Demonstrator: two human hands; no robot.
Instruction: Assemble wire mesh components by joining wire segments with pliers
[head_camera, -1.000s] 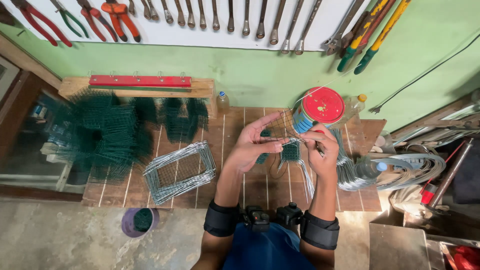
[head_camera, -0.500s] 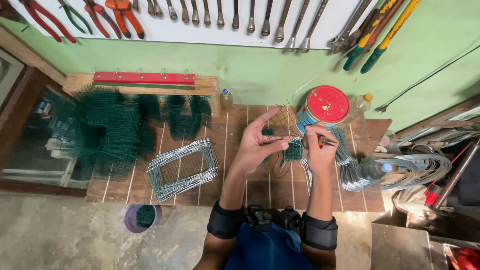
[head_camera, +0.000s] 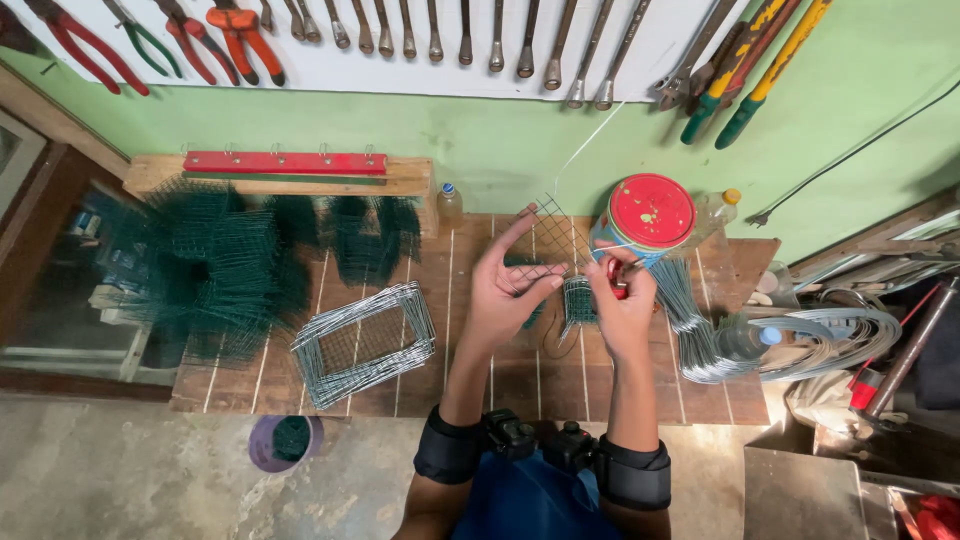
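My left hand holds a small panel of wire mesh upright above the wooden bench, fingers spread along its edge. My right hand grips a red-handled tool at the mesh's lower right corner. A small green mesh piece sits just below, between both hands. Right behind my right hand stands a red-lidded tin.
A stack of grey wire frames lies left of my hands. Green mesh piles fill the bench's left side. Coils of wire lie at right. A small bottle, hanging tools and a purple cup surround the bench.
Both hands have lifted slightly and drawn together. The wire mesh panel now stands up between them, and the left fingers have spread along it.
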